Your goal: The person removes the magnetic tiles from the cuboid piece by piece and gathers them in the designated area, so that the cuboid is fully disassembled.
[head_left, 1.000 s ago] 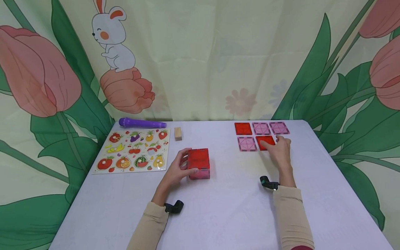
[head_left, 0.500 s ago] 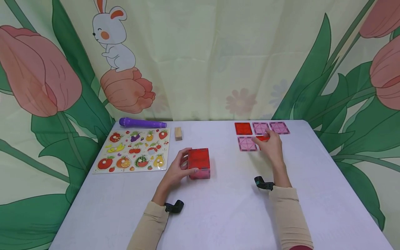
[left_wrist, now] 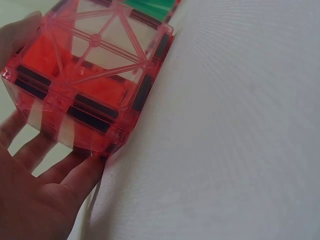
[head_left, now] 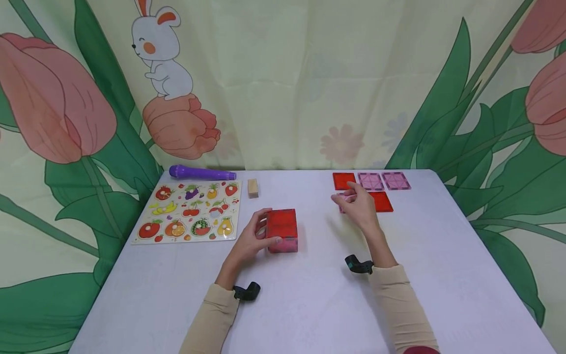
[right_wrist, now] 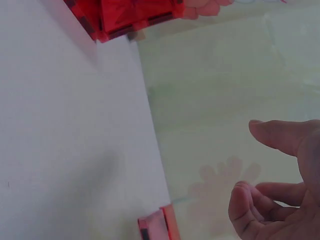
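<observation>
A box of see-through magnetic tiles (head_left: 282, 223), red on top and pink on the near side, stands mid-table. My left hand (head_left: 249, 242) grips its left side, thumb at the front. In the left wrist view the fingers (left_wrist: 65, 170) lie along the box (left_wrist: 95, 40) wall, which shows black magnet strips. My right hand (head_left: 363, 211) hovers over the front-left pink tile (head_left: 348, 198), partly covering it. Thumb and fingers stand apart with nothing between them in the right wrist view. Just right of that hand lies a red tile (head_left: 382, 201).
Behind lie a red tile (head_left: 344, 181) and two pink tiles, the nearer one (head_left: 370, 181) beside it and another (head_left: 396, 180) farther right. At left are a fruit puzzle board (head_left: 187, 211), a purple toy microphone (head_left: 202, 173) and a small wooden block (head_left: 253, 188).
My right hand has moved left from the front red tile to over the front pink tile, uncovering the red one, which sits slightly farther right. The left hand and box stay put.
</observation>
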`<state>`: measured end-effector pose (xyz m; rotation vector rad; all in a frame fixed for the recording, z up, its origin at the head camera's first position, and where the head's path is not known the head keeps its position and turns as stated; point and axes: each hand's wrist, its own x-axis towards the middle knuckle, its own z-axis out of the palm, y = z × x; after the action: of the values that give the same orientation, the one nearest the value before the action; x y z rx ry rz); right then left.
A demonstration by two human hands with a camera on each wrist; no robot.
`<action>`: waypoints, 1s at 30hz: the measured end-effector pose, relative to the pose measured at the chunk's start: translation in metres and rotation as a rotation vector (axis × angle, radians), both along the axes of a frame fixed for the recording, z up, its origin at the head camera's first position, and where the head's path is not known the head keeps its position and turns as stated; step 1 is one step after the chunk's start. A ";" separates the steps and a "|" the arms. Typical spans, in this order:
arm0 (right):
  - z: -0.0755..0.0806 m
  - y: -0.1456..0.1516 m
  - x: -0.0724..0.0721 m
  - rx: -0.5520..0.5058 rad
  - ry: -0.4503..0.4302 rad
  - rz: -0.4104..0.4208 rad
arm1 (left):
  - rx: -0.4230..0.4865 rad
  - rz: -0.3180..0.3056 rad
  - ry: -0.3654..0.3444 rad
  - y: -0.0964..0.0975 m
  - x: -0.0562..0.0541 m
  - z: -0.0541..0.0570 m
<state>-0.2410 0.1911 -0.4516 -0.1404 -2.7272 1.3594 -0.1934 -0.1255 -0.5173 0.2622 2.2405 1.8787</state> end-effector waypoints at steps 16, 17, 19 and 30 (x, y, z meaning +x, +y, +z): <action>-0.004 -0.053 0.013 0.030 0.063 0.136 | 0.002 0.001 0.004 -0.001 -0.003 0.000; -0.005 -0.056 0.014 0.029 0.067 0.149 | 0.001 0.001 0.005 -0.001 -0.003 0.000; -0.007 -0.061 0.017 0.024 0.072 0.171 | -0.003 0.002 0.002 -0.001 -0.002 0.000; -0.010 -0.079 0.028 0.024 0.108 0.269 | -0.008 -0.002 0.003 -0.001 -0.001 -0.001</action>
<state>-0.2132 0.1124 -0.4611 0.3039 -2.7452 1.3481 -0.1940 -0.1263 -0.5185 0.2657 2.2484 1.8689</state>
